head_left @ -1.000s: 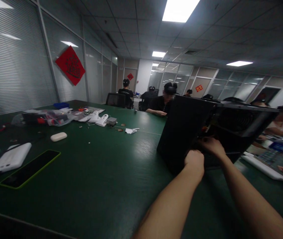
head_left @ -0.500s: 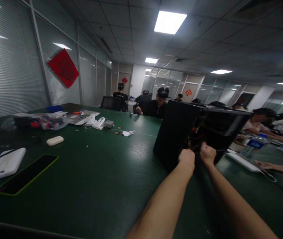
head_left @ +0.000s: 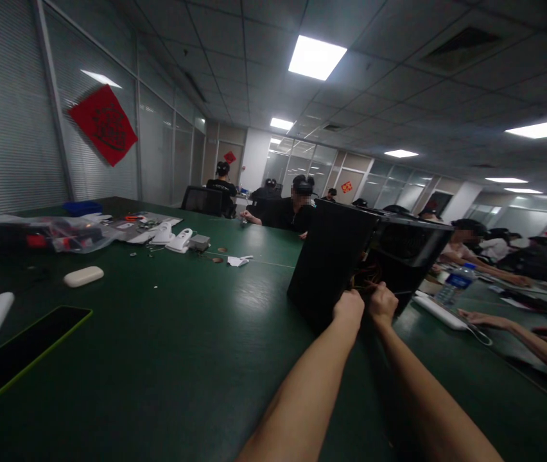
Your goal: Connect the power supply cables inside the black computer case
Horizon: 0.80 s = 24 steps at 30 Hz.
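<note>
A black computer case (head_left: 329,256) stands on the green table (head_left: 196,359), its open side facing me. Thin cables (head_left: 368,273) show inside it. My left hand (head_left: 349,309) is closed at the lower part of the opening, against the left panel's edge and the cables. Close to its right, my right hand (head_left: 382,305) is closed with its fingertips at the cables. What either hand grips is too small and dark to make out.
At the left are a phone (head_left: 27,350), a white case (head_left: 83,276) and a plastic bag (head_left: 52,234). White devices (head_left: 180,240) lie further back. On the right are a water bottle (head_left: 456,282), a white power strip (head_left: 441,312) and another person's hand (head_left: 488,319).
The whole view has shifted, so the case and table items appear further left. My right hand sits slightly closer to my left hand. Both hands remain closed at the case opening.
</note>
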Available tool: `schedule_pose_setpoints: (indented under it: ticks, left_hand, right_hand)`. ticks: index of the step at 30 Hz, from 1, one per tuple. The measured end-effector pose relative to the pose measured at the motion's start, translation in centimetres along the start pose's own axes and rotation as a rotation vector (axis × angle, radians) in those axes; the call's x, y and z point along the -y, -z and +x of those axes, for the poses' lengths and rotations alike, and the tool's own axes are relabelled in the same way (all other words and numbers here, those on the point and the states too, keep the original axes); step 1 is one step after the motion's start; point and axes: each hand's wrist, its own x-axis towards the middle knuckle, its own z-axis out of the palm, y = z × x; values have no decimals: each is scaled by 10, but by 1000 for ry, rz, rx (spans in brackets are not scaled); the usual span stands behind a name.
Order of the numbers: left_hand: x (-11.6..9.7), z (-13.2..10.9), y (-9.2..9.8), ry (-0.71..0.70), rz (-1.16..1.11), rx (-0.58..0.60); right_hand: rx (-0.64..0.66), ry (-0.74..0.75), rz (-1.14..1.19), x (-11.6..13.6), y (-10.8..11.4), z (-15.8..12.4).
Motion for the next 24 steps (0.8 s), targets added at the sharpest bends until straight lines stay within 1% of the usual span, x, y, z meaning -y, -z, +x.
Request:
schedule_pose_setpoints:
  ticks: [3, 6, 10, 12, 14, 17, 19, 24]
  left_hand:
    - [-2, 2, -6, 144, 63, 11]
    - [-6, 7, -9, 185, 111, 19]
    - [-16, 18, -12, 220, 172, 33]
    - [-21, 22, -13, 204, 176, 28]
    - [-21, 23, -14, 146, 157, 14]
    - [-15, 21, -16, 28, 127, -4]
    - [-9, 18, -17, -25, 124, -11]
    - [-3, 16, -18, -64, 148, -7]
  right_hand:
    - [-58, -10, 22, -1, -6, 1]
    - [-102, -19, 42, -3, -10, 2]
    - [-136, -21, 52, -6, -15, 3]
    - [-150, -17, 46, -9, -17, 4]
    - [-161, -3, 40, -13, -19, 7]
    - [-165, 39, 46, -18, -21, 10]
    - [-158, 75, 61, -22, -21, 10]
    - [-101, 172, 112, -27, -18, 5]
